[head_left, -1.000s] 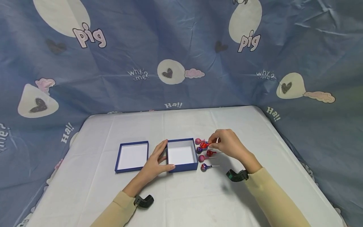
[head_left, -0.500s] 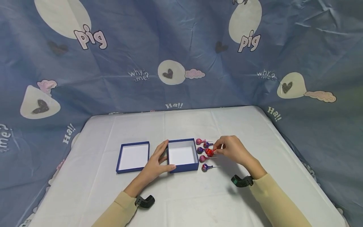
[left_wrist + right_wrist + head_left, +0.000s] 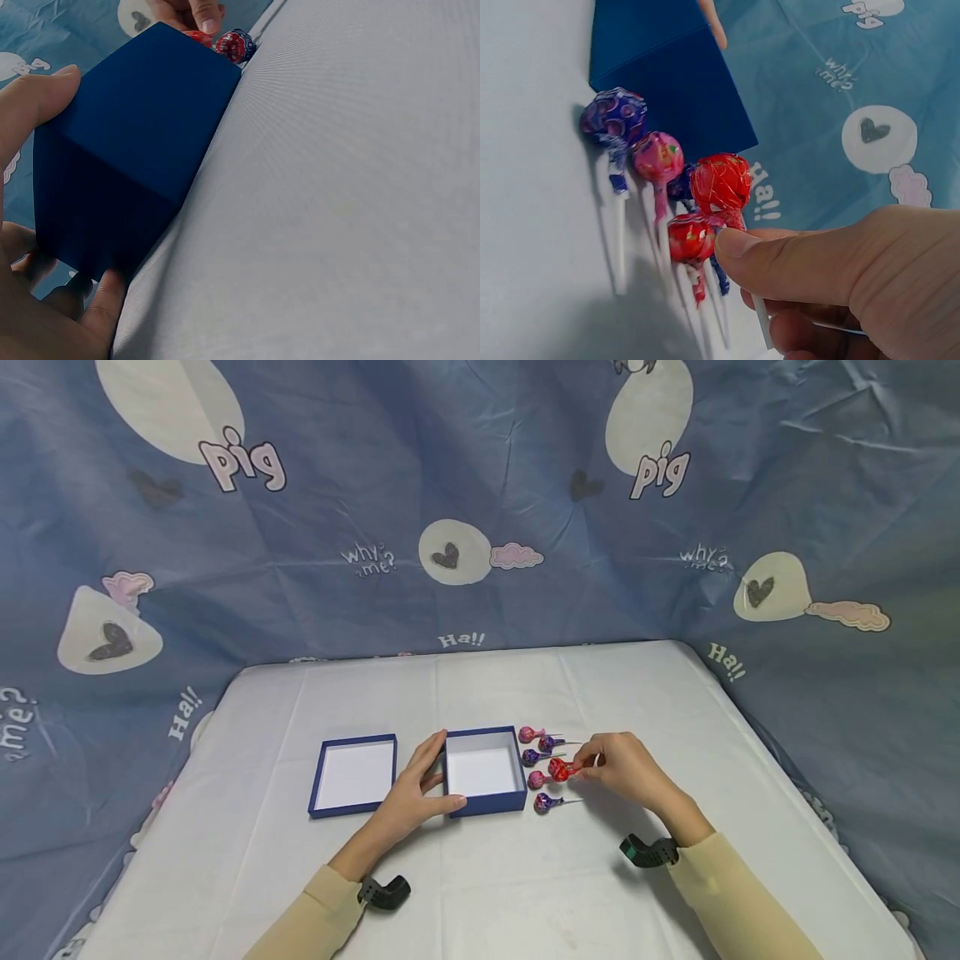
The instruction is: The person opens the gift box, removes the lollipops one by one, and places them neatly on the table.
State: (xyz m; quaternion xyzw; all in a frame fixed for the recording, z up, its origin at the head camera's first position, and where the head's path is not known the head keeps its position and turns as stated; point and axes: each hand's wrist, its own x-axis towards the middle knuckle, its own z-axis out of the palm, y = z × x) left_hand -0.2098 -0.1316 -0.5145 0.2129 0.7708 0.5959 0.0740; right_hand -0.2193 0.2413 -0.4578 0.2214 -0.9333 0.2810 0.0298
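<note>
My right hand [image 3: 622, 766] pinches a red-wrapped lollipop [image 3: 721, 181] just below its candy head, thumb on the near side. Under it, in the right wrist view, lie another red lollipop [image 3: 691, 238], a pink lollipop [image 3: 658, 156] and a purple lollipop [image 3: 613, 116], their white sticks pointing away from the box. My left hand [image 3: 411, 793] grips the left side of an open blue box [image 3: 489, 803] with a white inside; its thumb lies along the near wall and its fingers along the left wall. In the left wrist view the blue outer walls [image 3: 150, 112] fill the space between thumb and fingers.
A shallow blue-rimmed lid [image 3: 352, 777], white inside up, lies left of the box. Further lollipops [image 3: 527, 734] lie along the box's right side. A white cloth [image 3: 480, 893] covers the table, and a printed blue curtain [image 3: 480, 468] hangs behind and beside it.
My right hand has drawn the red lollipop toward me and slightly right, from beside the upper lollipops to above the lower ones. The left hand and the box stay in place.
</note>
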